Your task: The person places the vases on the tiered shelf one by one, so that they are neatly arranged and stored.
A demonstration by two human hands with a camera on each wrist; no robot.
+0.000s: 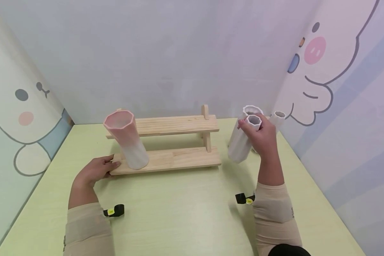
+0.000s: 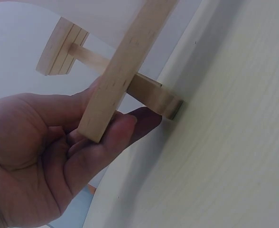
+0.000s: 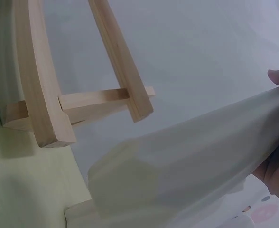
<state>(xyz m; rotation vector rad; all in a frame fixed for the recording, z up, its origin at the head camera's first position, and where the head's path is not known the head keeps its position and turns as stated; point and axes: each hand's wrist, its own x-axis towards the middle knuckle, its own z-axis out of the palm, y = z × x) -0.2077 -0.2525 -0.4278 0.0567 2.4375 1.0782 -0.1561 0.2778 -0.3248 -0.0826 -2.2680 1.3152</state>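
A two-tier wooden shelf [image 1: 179,159] stands on the table. My left hand [image 1: 97,169] grips the left end of its lower board [image 2: 123,71], thumb on top and fingers beneath. On that board, near the hand, stands a fluted pink-and-white vase [image 1: 128,138]. Right of the shelf, my right hand [image 1: 265,137] holds a slim white vase [image 1: 241,146] near its rim, and the vase leans. In the right wrist view this vase [image 3: 191,161] reaches in from the hand at the right edge. Behind it are a wider white vase [image 1: 252,108] and another white vase [image 1: 277,121], both partly hidden.
The pale green table [image 1: 179,209] extends in front of the shelf. A pale wall [image 1: 166,64] closes off the back, and walls with cartoon animals stand at both sides. The shelf's upper board [image 1: 176,125] sits behind and above the lower one.
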